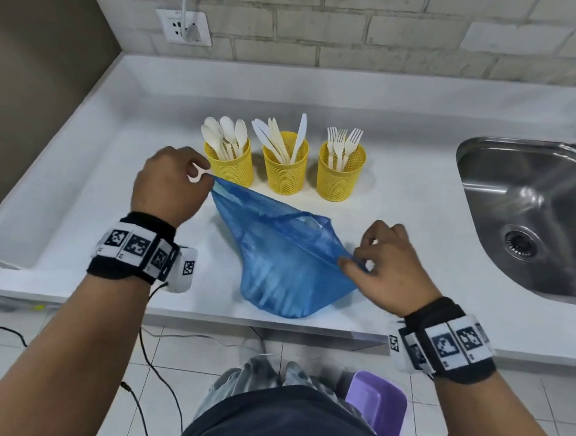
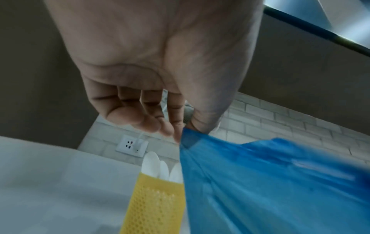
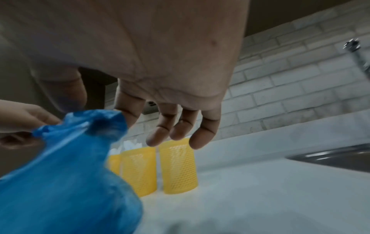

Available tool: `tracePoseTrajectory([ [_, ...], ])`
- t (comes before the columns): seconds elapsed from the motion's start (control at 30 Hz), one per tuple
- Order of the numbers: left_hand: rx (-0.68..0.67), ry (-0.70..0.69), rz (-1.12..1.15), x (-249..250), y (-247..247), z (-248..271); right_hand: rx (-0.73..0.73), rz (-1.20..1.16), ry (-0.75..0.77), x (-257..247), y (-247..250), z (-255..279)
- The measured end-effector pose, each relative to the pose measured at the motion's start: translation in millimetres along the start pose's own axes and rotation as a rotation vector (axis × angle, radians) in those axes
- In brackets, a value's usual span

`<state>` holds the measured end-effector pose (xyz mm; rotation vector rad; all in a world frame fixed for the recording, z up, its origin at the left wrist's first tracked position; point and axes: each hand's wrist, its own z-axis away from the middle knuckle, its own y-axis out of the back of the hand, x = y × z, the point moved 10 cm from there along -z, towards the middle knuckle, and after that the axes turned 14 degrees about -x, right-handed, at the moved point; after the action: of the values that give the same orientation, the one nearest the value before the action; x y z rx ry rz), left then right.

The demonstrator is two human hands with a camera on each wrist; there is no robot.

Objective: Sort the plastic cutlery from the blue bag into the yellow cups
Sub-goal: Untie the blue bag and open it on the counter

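A blue plastic bag [image 1: 284, 261] lies on the white counter [image 1: 397, 224], stretched between my two hands, with pale cutlery showing through it. My left hand [image 1: 170, 183] pinches the bag's far left corner [image 2: 188, 139] and also holds a small white plastic piece [image 1: 198, 173]. My right hand [image 1: 382, 257] pinches the bag's right edge [image 3: 112, 120] between thumb and forefinger. Behind the bag stand three yellow mesh cups: spoons [image 1: 229, 162], knives [image 1: 284, 167] and forks [image 1: 340, 174].
A steel sink [image 1: 529, 215] is sunk into the counter at the right. A wall socket [image 1: 183, 26] with a plug sits at the back left. A purple bin [image 1: 378, 405] and cables lie on the tiled floor below the counter's front edge.
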<state>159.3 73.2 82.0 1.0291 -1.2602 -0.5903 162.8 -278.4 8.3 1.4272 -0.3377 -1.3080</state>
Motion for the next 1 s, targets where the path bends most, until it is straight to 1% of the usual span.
tracePoseTrajectory([
  [0.1, -0.006, -0.041, 0.118, 7, 4, 3, 0.078, -0.099, -0.003, 5, 18, 0],
  [0.17, -0.031, -0.099, 0.213, 23, -4, 11, 0.121, -0.157, 0.044, -7, 23, -1],
  [0.2, -0.052, -0.144, 0.212, 36, -11, 16, 0.12, -0.175, 0.057, -14, 22, -3],
  [0.27, -0.125, -0.232, 0.087, 60, -30, 26, 0.042, -0.173, 0.029, -24, 8, -13],
  [0.33, -0.203, -0.275, -0.101, 71, -52, 31, -0.045, -0.145, 0.02, -32, -8, -21],
  [0.4, -0.259, -0.266, -0.227, 71, -68, 30, -0.056, -0.182, 0.105, -43, -17, -23],
  [0.47, -0.26, -0.248, -0.263, 68, -73, 28, -0.029, -0.285, 0.225, -55, -16, -18],
  [0.57, -0.266, -0.227, -0.29, 65, -74, 22, 0.02, -0.444, 0.308, -62, -4, -8],
  [0.63, -0.353, -0.202, -0.307, 65, -81, 16, 0.033, -0.599, 0.351, -64, 7, -4],
  [0.73, -0.538, -0.155, -0.322, 63, -99, 8, 0.017, -0.807, 0.375, -64, 22, 0],
  [0.77, -0.553, -0.149, -0.32, 64, -101, 6, 0.01, -0.84, 0.375, -64, 26, 2],
  [0.83, -0.516, -0.143, -0.263, 65, -98, 2, -0.012, -0.874, 0.358, -64, 30, 5],
  [0.97, -0.289, -0.099, -0.013, 64, -72, -2, -0.053, -0.964, 0.31, -62, 33, 9],
  [1.0, -0.252, -0.072, 0.044, 61, -66, -2, -0.053, -0.984, 0.29, -61, 35, 10],
])
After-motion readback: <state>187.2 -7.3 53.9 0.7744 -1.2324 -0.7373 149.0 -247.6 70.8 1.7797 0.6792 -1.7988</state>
